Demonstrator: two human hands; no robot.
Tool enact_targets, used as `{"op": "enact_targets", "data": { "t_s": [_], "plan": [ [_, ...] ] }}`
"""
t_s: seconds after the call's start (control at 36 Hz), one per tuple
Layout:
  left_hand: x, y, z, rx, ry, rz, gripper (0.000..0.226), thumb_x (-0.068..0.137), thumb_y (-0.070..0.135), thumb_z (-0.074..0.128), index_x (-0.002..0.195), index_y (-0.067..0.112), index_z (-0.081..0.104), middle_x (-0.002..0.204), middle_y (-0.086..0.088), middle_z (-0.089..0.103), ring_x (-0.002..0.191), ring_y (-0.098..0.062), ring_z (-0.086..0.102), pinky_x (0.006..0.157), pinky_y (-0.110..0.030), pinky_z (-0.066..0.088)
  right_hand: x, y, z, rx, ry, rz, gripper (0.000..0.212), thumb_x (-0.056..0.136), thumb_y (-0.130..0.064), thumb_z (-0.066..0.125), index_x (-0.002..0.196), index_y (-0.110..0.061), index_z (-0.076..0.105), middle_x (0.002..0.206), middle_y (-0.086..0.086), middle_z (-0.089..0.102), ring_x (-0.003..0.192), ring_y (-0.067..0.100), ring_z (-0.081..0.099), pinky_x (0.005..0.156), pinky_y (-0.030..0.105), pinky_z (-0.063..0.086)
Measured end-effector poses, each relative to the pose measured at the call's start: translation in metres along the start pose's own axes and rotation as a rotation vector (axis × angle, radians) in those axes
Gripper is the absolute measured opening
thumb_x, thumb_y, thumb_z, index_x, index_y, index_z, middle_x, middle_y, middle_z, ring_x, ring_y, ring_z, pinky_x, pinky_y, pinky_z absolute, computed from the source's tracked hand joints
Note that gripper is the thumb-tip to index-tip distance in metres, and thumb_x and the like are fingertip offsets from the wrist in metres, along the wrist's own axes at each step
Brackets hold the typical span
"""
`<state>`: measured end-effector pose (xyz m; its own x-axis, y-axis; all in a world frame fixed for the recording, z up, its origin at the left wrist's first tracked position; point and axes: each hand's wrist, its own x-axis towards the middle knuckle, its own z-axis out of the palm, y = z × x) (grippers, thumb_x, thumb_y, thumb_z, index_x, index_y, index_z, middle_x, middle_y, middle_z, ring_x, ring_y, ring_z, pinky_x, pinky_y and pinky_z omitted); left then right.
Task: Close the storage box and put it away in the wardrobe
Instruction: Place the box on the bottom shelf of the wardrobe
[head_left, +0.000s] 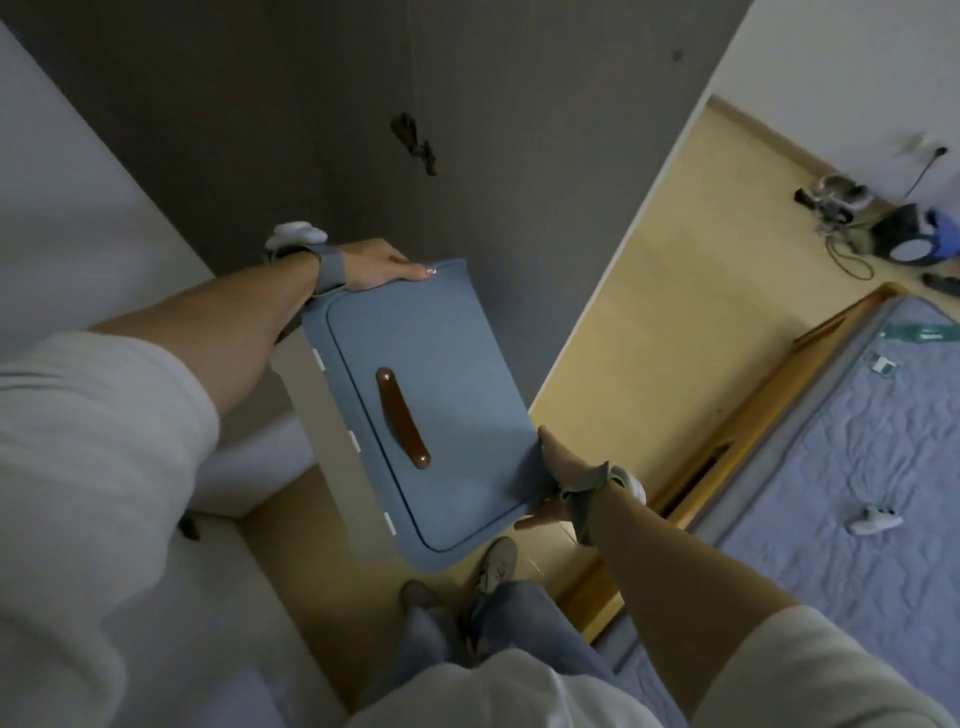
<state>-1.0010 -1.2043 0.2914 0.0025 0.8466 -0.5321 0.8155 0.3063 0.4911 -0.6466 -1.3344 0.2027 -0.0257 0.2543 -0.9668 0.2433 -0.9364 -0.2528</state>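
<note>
A blue fabric storage box (457, 364) with a brown leather handle (401, 418) is held up in the air, its lid shut. My left hand (379, 270) grips its far upper edge, and my right hand (563, 470) grips its near lower right side. Right behind the box stands the grey wardrobe (415, 104); its front fills the top of the view and a dark small handle (414, 141) shows on it. The box's underside and its far end are hidden.
A white cabinet side (78, 208) runs along the left. To the right lies yellow floor (675, 312), a bed with a blue quilted mattress (857, 467) and a wooden frame, and cables and devices (883, 228) by the far wall. My feet (493, 566) stand below the box.
</note>
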Motion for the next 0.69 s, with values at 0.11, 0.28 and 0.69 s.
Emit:
{"op": "enact_targets", "data": {
  "t_s": [0.11, 0.28, 0.69],
  "plan": [
    [0.026, -0.026, 0.011, -0.015, -0.003, -0.038, 0.074, 0.072, 0.095, 0.056, 0.092, 0.028, 0.081, 0.094, 0.004, 0.080, 0.087, -0.019, 0.075, 0.072, -0.034, 0.054, 0.013, -0.015, 0.015, 0.041, 0.039, -0.018, 0.070, 0.105, -0.062, 0.049, 0.153, -0.012, 0.042, 0.159, 0.016, 0.046, 0.131, 0.053, 0.061, 0.101, 0.065, 0.057],
    [0.064, -0.055, 0.020, -0.065, 0.050, -0.056, 0.068, 0.082, 0.084, 0.060, 0.073, 0.017, 0.066, 0.073, -0.003, 0.065, 0.065, -0.019, 0.060, 0.061, -0.031, 0.040, 0.048, -0.038, 0.037, 0.050, 0.133, -0.068, 0.080, 0.110, -0.061, 0.038, 0.166, -0.005, 0.032, 0.170, 0.017, 0.035, 0.152, 0.045, 0.044, 0.124, 0.057, 0.039],
    [0.204, -0.177, 0.029, -0.268, 0.163, -0.021, 0.039, 0.096, 0.046, 0.072, 0.115, 0.011, 0.075, 0.114, -0.005, 0.076, 0.106, -0.025, 0.067, 0.091, -0.028, 0.051, 0.164, -0.103, 0.119, 0.202, 0.182, -0.024, 0.103, 0.087, -0.081, 0.061, 0.159, -0.011, 0.041, 0.157, 0.016, 0.048, 0.132, 0.049, 0.058, 0.048, 0.042, 0.062]
  ]
}}
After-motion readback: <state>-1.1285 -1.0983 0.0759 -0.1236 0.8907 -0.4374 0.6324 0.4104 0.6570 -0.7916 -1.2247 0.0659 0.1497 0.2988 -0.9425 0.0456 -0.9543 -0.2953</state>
